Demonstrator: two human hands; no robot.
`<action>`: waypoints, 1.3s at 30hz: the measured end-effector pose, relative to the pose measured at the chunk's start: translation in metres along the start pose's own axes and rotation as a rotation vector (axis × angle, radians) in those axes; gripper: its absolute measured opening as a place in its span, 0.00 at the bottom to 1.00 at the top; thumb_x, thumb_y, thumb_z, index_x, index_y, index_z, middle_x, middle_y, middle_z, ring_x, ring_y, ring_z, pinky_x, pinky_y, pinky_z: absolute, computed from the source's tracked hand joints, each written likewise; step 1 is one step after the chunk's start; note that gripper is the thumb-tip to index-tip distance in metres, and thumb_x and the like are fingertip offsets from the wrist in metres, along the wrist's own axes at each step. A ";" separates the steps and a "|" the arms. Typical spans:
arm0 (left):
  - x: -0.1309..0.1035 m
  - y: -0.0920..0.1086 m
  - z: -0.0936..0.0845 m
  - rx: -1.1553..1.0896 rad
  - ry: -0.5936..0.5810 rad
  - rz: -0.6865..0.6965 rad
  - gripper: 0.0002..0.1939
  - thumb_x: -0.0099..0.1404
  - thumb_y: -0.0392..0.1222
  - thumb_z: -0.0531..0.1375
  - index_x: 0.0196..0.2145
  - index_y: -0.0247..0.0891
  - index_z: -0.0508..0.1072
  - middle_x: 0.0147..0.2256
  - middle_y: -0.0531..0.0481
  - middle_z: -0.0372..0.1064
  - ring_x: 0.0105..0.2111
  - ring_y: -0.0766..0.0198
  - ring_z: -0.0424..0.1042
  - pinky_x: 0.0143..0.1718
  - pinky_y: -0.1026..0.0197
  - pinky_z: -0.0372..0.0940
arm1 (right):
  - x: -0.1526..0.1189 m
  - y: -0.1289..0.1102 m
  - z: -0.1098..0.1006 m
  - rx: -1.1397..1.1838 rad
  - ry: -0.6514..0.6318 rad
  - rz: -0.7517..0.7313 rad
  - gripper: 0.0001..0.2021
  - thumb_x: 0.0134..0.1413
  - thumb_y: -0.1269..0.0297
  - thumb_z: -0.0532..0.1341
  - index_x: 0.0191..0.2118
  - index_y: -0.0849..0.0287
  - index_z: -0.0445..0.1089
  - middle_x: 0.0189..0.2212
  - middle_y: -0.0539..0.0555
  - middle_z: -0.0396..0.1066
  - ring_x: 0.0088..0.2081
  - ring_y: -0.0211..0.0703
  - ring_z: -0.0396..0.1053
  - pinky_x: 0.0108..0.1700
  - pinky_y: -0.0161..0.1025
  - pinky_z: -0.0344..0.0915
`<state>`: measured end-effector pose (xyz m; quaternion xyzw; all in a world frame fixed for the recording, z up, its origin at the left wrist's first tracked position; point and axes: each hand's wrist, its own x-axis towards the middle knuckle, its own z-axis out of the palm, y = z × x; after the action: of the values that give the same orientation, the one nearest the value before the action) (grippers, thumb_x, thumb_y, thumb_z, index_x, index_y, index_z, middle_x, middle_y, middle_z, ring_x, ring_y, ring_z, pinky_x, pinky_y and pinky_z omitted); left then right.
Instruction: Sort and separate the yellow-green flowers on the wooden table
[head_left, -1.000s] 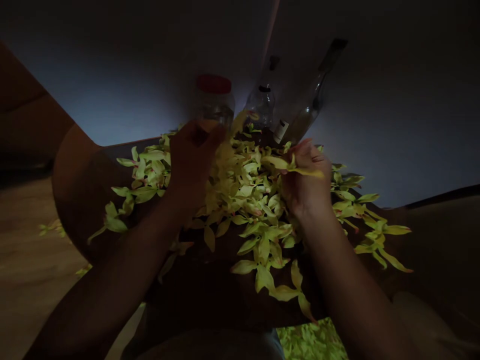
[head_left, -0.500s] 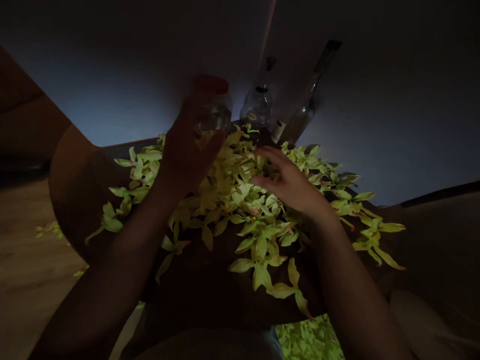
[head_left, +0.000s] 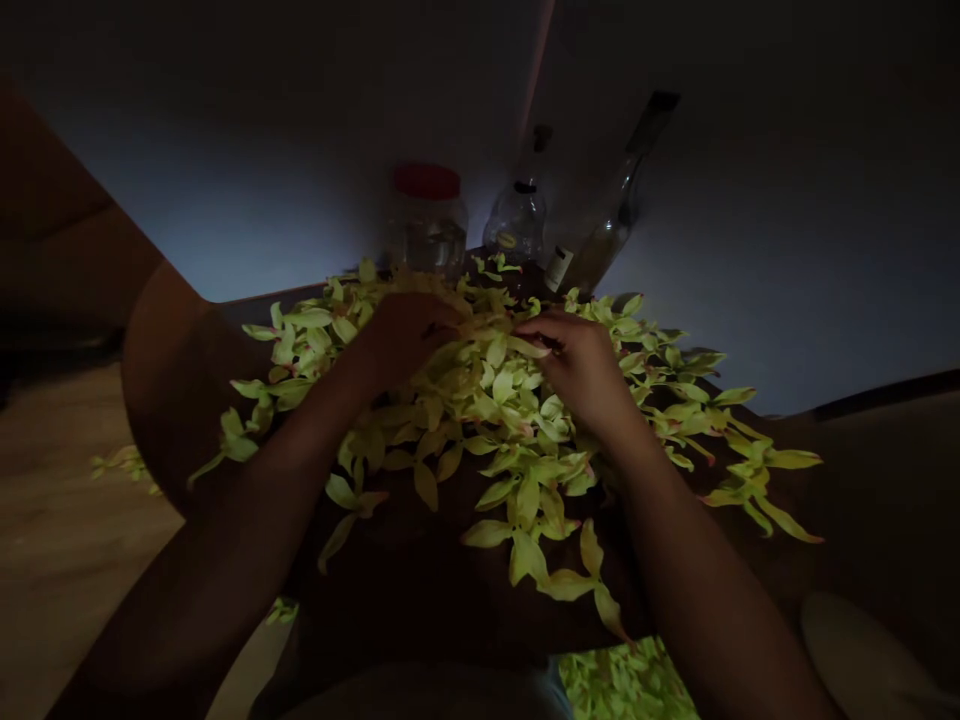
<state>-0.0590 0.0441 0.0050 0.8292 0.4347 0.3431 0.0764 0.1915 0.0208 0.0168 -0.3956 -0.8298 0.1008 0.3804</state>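
Observation:
Over the dark table lies a heap of yellow-green, leaf-like flower petals, some with pinkish tips and joined in small star-shaped clusters. My right hand is closed, with thumb and fingers pinching a pale petal piece above the heap. Just to its left, my left hand is curled with its fingertips pointing toward the same piece. Dim light hides what sits between the left fingertips. Both forearms reach in from the bottom corners.
Behind the heap stand a clear jar with a red lid, a round glass bottle and a tilted tall bottle, close to the wall. The rounded table edge is at left. More petals lie below the front edge.
My left hand has come down from in front of the jar to the heap, and its fingers have curled. My right hand has gone from spread fingers to a pinch on a petal piece.

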 end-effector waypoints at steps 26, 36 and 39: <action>-0.010 0.009 -0.045 -0.043 -0.199 -0.040 0.31 0.57 0.57 0.72 0.54 0.41 0.72 0.60 0.42 0.65 0.59 0.46 0.66 0.56 0.53 0.64 | -0.001 -0.013 0.007 -0.098 -0.129 -0.178 0.09 0.64 0.70 0.60 0.41 0.57 0.79 0.49 0.60 0.75 0.50 0.52 0.74 0.51 0.48 0.70; -0.004 0.014 -0.025 -0.028 -0.545 -0.059 0.10 0.70 0.43 0.60 0.44 0.42 0.81 0.47 0.46 0.76 0.46 0.56 0.74 0.53 0.54 0.62 | -0.002 -0.015 -0.005 -0.023 0.185 -0.077 0.06 0.60 0.69 0.66 0.38 0.53 0.81 0.37 0.53 0.78 0.43 0.47 0.73 0.44 0.44 0.68; -0.005 0.009 -0.024 0.098 -0.383 0.015 0.12 0.69 0.47 0.64 0.47 0.41 0.78 0.53 0.44 0.72 0.54 0.49 0.70 0.61 0.44 0.55 | -0.002 -0.015 -0.007 -0.052 0.286 -0.013 0.03 0.55 0.64 0.70 0.31 0.53 0.79 0.29 0.50 0.75 0.34 0.45 0.71 0.39 0.43 0.65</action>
<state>-0.0699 0.0308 0.0249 0.8851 0.4224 0.1582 0.1148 0.1888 0.0084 0.0271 -0.4102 -0.7720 0.0193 0.4852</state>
